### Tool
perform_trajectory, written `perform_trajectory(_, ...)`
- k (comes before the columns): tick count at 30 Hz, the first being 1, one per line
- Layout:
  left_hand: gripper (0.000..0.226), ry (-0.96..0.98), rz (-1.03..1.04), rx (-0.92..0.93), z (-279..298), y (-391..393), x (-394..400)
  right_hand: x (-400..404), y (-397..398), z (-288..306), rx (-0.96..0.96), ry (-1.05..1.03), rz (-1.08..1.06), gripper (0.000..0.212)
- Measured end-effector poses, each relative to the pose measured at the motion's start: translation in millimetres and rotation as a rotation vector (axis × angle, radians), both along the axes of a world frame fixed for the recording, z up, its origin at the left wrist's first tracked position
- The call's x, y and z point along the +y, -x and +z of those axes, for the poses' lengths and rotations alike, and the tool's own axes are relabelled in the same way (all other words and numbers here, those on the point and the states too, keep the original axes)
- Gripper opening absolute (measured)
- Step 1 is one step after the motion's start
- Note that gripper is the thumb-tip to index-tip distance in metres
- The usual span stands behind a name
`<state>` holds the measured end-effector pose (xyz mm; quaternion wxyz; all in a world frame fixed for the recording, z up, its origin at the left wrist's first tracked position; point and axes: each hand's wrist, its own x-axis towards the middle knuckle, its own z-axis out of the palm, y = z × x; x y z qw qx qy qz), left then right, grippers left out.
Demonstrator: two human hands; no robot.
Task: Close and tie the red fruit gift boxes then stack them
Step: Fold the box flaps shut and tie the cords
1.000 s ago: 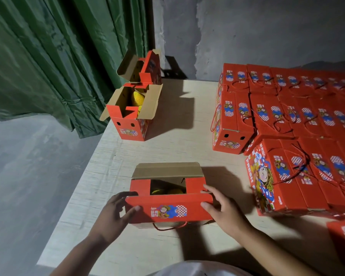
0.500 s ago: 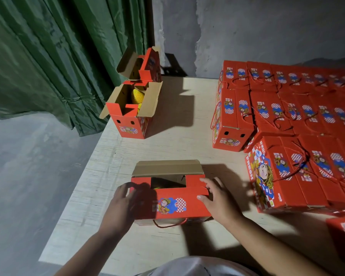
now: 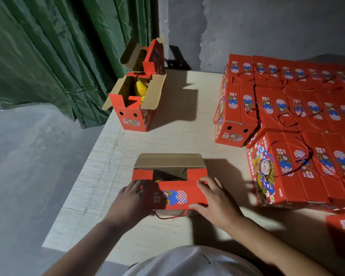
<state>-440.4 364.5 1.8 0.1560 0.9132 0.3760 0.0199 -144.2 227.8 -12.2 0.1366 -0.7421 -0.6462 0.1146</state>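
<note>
Near flap [image 3: 177, 196] folded lower, three unclosed boxes [image 3: 168, 172]

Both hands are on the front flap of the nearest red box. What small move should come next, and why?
Probably fold the brown cardboard back flap forward over the opening. The left hand and right hand hold the red printed front flap down on the red cardboard gift box, but a gap still shows dark inside, and the red cord hangs loose, untied.
</note>
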Motion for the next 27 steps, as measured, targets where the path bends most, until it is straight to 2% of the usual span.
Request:
perform_trajectory(4,0.090,0.001,0.028,0.015,1.2,-5.2,-2.5,-3.6,-0.4,-0.9,-0.006,0.056,0.026,0.102)
perform_trajectory(11,0.080,0.004,0.056,0.016,6.4,-8.1,-0.2,-8.1,1.5,-3.2,0.043,0.006,0.044,0.088)
perform_trajectory(27,0.076,-0.064,0.011,-0.008,2.9,0.2,-8.2,-11.9,5.7,-2.7,0.077,-0.017,0.024,0.080)
